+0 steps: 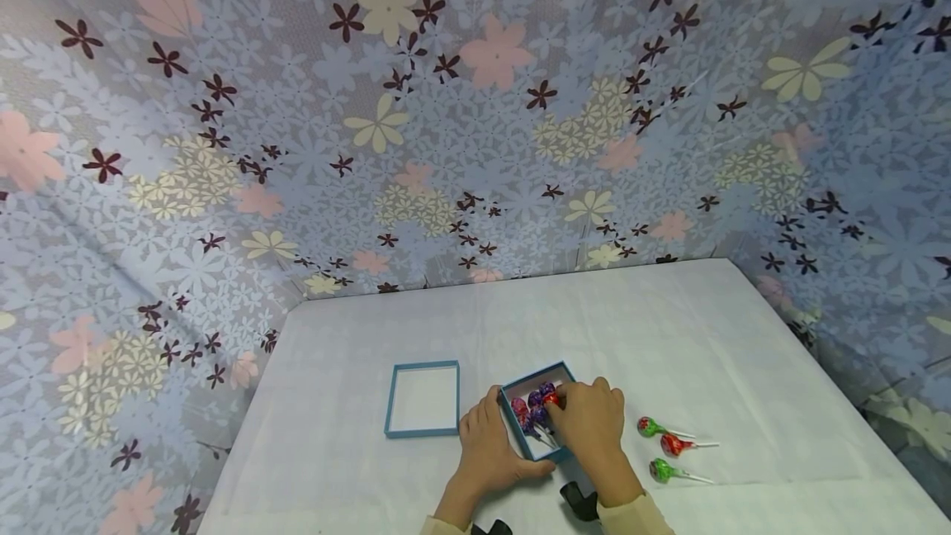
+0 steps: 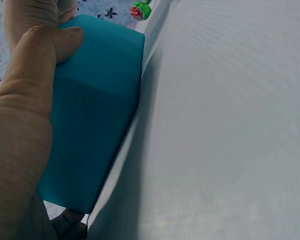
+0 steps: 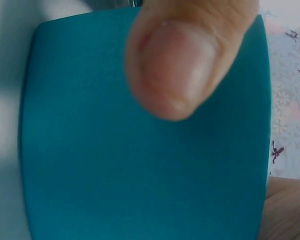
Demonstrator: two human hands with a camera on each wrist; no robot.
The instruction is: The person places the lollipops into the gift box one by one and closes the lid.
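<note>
A teal box [image 1: 508, 414] with a white inside stands in front of me in the head view, turned at an angle. Several lollipops in purple and pink wrappers [image 1: 537, 413] lie in it, their white sticks toward me. My left hand [image 1: 486, 446] holds the box, its thumb [image 2: 69, 40] against the near wall and its fingers along the left side. Inside the box's right part, my right hand [image 1: 593, 419] pinches a red lollipop [image 1: 551, 397]; the fingers partly hide it. In the right wrist view the teal wall [image 3: 140, 165] fills most of the frame.
Left of the box lies a teal-rimmed white lid [image 1: 423, 434]. On the right, two green lollipops [image 1: 648, 427] and a red lollipop [image 1: 674, 445] rest on the white-covered table [image 1: 334, 370]. Flower-patterned cloth [image 1: 475, 147] hangs behind and at the sides.
</note>
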